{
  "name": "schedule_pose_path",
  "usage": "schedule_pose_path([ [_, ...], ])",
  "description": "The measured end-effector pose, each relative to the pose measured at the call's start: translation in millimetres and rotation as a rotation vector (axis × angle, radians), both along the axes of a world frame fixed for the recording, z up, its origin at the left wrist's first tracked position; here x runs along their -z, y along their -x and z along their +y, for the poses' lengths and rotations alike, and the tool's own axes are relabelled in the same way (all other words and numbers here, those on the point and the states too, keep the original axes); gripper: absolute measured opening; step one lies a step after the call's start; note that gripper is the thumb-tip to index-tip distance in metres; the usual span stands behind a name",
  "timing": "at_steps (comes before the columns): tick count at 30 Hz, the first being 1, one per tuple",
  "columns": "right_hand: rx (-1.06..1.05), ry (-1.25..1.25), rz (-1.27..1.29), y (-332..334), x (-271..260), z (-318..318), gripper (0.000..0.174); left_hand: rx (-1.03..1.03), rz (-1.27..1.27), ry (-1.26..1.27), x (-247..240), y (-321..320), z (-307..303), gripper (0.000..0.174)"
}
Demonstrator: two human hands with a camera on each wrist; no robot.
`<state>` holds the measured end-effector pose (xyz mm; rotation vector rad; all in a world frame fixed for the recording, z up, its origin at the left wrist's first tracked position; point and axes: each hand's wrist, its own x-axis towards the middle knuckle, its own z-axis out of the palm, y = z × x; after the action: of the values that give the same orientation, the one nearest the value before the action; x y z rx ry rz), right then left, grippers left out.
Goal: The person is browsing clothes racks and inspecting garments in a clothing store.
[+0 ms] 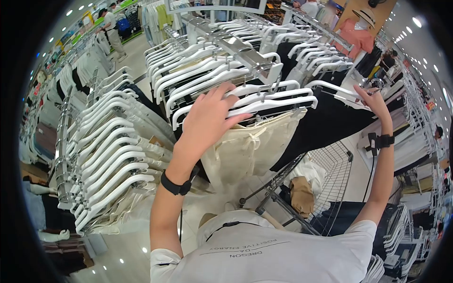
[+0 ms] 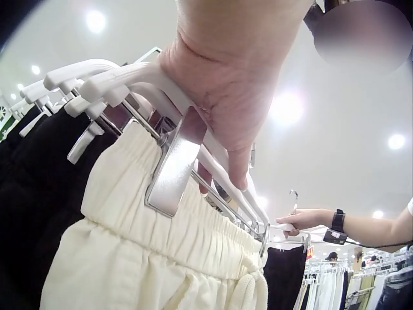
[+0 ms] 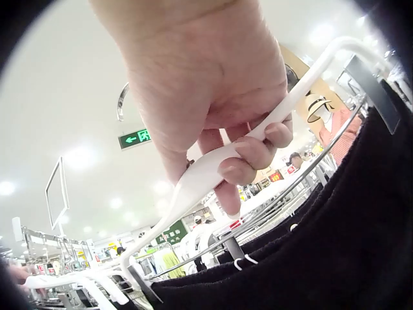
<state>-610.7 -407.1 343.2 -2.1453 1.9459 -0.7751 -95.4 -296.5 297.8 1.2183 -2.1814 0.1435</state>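
Observation:
My left hand (image 1: 211,114) lies over the front white hangers (image 1: 278,101) on the rail, its fingers over their tops; cream drawstring trousers (image 1: 250,146) hang beneath it. In the left wrist view the thumb rests along a hanger above the elastic waistband (image 2: 174,206). At the right, my right hand (image 1: 376,104) holds a separate white hanger (image 3: 206,173), fingers curled round its middle in the right wrist view. A black garment (image 3: 310,239) hangs from that hanger by clips, off to the right of the cream trousers.
A metal rail (image 1: 245,54) carries several more hangers behind. On the left stands another rack of white hangers (image 1: 108,165) with pale trousers. Below is a wire shopping cart (image 1: 337,162) with a brown cloth (image 1: 302,195) in it. One person (image 1: 112,30) stands in the far aisle.

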Motion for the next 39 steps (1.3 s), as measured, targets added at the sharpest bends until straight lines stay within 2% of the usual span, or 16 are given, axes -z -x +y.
schedule_pose_path([
  [4, 0.071, 0.096, -0.027, 33, 7, -14, 0.061, -0.037, -0.010, -0.037, -4, 3, 4, 0.045],
  [10, 0.035, 0.149, -0.041, -9, -8, -13, 0.057, -0.029, -0.012, -0.062, -6, 2, 7, 0.045],
  [12, 0.006, 0.072, 0.023, -34, -15, -11, 0.058, -0.009, 0.020, -0.076, -5, 2, 6, 0.044],
  [13, -0.094, 0.088, -0.001, -36, -8, -24, 0.059, -0.014, 0.018, -0.079, -5, 3, 6, 0.044],
  [15, -0.145, 0.081, 0.004, -60, -5, -37, 0.059, 0.005, 0.008, -0.041, -5, 3, 6, 0.043],
  [18, -0.207, 0.040, -0.068, -135, -20, -21, 0.058, 0.014, 0.003, -0.040, -4, 3, 7, 0.042],
  [20, -0.277, -0.023, 0.065, -156, -14, -39, 0.055, 0.014, -0.001, -0.023, -2, 3, 6, 0.041],
  [23, -0.427, -0.024, -0.034, -195, 4, -55, 0.057, 0.010, 0.003, -0.003, 0, 3, 7, 0.040],
  [26, -0.519, -0.088, 0.089, -228, 5, -62, 0.055, -0.005, -0.016, 0.079, 3, 5, 8, 0.041],
  [27, -0.550, -0.047, 0.037, -238, 3, -54, 0.050, -0.023, -0.030, 0.083, 4, 6, 9, 0.040],
  [28, -0.557, -0.087, 0.045, -245, 3, -57, 0.038, -0.033, -0.027, 0.086, 5, 6, 10, 0.040],
  [30, -0.675, 0.068, 0.015, -249, 9, -63, 0.030, -0.043, -0.054, 0.110, 6, 6, 13, 0.040],
  [33, -0.704, 0.010, 0.094, -245, 0, -71, 0.027, -0.065, -0.105, 0.146, 8, 5, 16, 0.041],
  [34, -0.714, 0.090, 0.127, -241, -1, -71, 0.029, -0.065, -0.121, 0.182, 9, 4, 17, 0.042],
  [37, -0.671, -0.048, 0.132, -240, -22, -52, 0.037, -0.073, -0.126, 0.170, 11, 4, 19, 0.043],
  [39, -0.477, -0.280, 0.205, -241, -35, -37, 0.048, -0.071, -0.123, 0.176, 11, 5, 18, 0.042],
])
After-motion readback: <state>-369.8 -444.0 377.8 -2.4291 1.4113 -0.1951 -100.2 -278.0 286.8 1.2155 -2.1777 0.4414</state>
